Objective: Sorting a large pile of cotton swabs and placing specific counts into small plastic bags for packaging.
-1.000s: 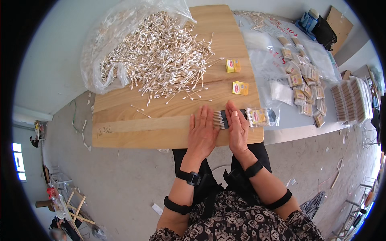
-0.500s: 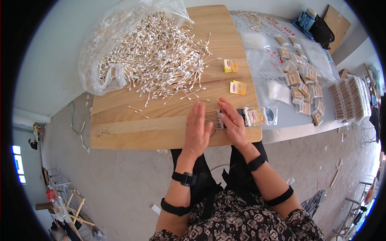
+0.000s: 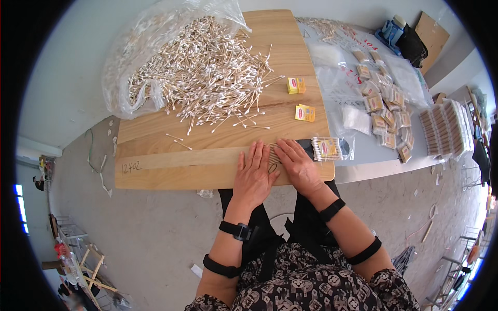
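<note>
My left hand point(image 3: 253, 173) lies palm down on the wooden table near its front edge, fingers stretched out. My right hand point(image 3: 299, 167) rests flat beside it, fingers also extended. A row of cotton swabs point(image 3: 274, 154) shows in the gap between the hands, its ends covered by my palms and fingers. Just right of my right hand, a bundle of cotton swabs with a yellow card point(image 3: 327, 149) sits over a dark strip point(image 3: 305, 147) at the table's right edge. A large heap of loose cotton swabs point(image 3: 218, 78) spills from a clear plastic bag point(image 3: 116, 85) farther back.
Two small stacks of yellow cards point(image 3: 296, 85) lie toward the wooden table's right side. On the grey table point(image 3: 358, 169) beyond are many packed swab bundles point(image 3: 386, 111), clear plastic bags point(image 3: 357, 120) and a tall stack of packs point(image 3: 447, 128). A blue jug point(image 3: 391, 32) stands at the back.
Both hands have gone from upright, tilted palms around the swab row to lying flat over it. Less of the row shows now.
</note>
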The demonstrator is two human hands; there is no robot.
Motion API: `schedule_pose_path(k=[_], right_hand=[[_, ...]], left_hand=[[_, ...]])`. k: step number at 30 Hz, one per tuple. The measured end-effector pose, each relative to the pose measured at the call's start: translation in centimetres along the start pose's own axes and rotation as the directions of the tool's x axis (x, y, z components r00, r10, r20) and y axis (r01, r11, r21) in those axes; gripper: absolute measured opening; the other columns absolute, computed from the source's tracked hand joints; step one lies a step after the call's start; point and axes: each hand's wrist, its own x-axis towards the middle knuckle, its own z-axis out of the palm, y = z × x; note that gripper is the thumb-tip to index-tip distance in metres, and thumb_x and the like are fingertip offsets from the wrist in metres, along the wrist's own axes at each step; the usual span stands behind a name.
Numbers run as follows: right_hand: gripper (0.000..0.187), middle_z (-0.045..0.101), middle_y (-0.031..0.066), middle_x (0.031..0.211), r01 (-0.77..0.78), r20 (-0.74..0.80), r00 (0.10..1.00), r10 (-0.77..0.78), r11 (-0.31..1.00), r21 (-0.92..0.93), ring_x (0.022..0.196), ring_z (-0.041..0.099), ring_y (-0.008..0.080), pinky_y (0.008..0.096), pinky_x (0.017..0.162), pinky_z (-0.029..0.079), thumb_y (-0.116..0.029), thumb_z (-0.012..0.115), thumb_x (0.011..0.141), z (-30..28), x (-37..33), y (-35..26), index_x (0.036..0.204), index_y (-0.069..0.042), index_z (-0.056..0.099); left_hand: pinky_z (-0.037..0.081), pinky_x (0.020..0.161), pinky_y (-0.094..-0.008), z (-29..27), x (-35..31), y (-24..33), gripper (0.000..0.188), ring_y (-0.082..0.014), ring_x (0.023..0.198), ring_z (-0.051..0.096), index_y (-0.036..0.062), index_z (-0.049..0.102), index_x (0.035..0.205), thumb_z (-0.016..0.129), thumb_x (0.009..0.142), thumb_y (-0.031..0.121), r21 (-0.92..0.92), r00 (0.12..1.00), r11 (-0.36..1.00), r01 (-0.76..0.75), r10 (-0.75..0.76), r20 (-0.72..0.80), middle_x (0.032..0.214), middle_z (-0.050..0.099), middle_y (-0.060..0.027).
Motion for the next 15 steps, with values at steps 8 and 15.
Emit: schedule_pose_path(k=[8, 15], right_hand=[[0.059, 0.038, 0.0216, 0.148, -0.013, 0.141, 0.99, 0.027, 0.995, -0.098, 0.138, 0.036, 0.0351, 0.0454, 0.117, 0.026, -0.02, 0.056, 0.087, -0.5, -0.3, -1.1, 0.139, 0.004, 0.042], [0.11, 0.025, 0.0211, 0.156, -0.038, 0.355, 0.932, 0.071, 0.994, -0.1, 0.146, 0.022, 0.0338, 0.0476, 0.12, 0.015, -0.051, 0.079, 0.066, -2.1, 0.1, -2.2, 0.148, 0.003, 0.029]], left_hand=[[0.013, 0.12, -0.0488, -0.2, 0.2, 0.1, 0.068, -0.0269, 0.149, 0.017, 0.0046, 0.027, 0.152, 0.048, 0.098, 0.042, -0.016, 0.999, 1.0, 0.024, -0.023, 0.029, 0.16, 0.023, -0.0129], [0.014, 0.119, -0.0506, -0.4, -0.3, -0.5, 0.074, -0.0272, 0.148, 0.019, 0.0046, 0.028, 0.152, 0.046, 0.097, 0.051, -0.026, 1.0, 0.999, -0.025, 0.025, 0.004, 0.159, 0.025, -0.0138]])
